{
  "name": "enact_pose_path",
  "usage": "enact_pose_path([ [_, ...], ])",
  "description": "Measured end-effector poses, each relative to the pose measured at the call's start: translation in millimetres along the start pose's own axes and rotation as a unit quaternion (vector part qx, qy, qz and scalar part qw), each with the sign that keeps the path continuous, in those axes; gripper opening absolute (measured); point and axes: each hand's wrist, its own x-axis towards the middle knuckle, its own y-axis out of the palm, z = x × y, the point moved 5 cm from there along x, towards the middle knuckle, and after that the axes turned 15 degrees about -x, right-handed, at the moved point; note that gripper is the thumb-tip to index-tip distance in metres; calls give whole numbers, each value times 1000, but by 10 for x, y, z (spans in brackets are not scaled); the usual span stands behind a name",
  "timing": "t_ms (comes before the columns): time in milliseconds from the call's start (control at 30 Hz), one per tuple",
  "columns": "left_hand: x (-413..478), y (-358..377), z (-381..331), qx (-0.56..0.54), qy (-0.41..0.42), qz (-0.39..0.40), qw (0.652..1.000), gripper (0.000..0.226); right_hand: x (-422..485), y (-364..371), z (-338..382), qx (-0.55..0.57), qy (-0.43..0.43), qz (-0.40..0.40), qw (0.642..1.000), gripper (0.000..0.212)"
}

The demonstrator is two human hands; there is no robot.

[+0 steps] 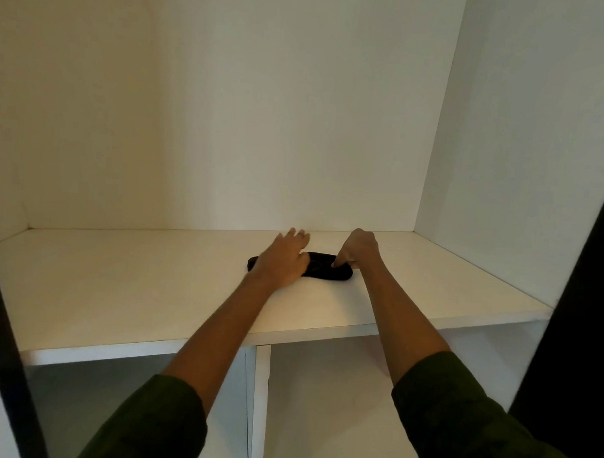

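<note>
A small black piece of folded cloth [330,270], perhaps a sock, lies on the white shelf [133,290] near its back wall. My left hand [286,259] lies flat over the cloth's left part with fingers stretched out toward the wall. My right hand [359,249] is above the cloth's right end, its fingers curled down and pinching the top of the fabric. The middle of the cloth is hidden under my left hand.
The shelf sits inside a white cupboard with a back wall [265,104] and side walls. A vertical divider [260,401] splits the lower compartments below the shelf edge. Dark door edges [577,295] frame both sides.
</note>
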Motion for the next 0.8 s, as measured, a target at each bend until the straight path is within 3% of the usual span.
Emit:
enact_pose_path([
  [200, 47, 257, 259, 157, -100, 77, 979, 93, -10, 8, -114, -16, 18, 18, 1000, 47],
  [500, 44, 266, 351, 147, -118, 102, 977, 96, -48, 1, -117, -7, 5, 21, 1000, 40],
  [800, 74, 266, 233, 193, -132, 102, 967, 112, -171, -225, 179, 3, -53, -62, 997, 33],
])
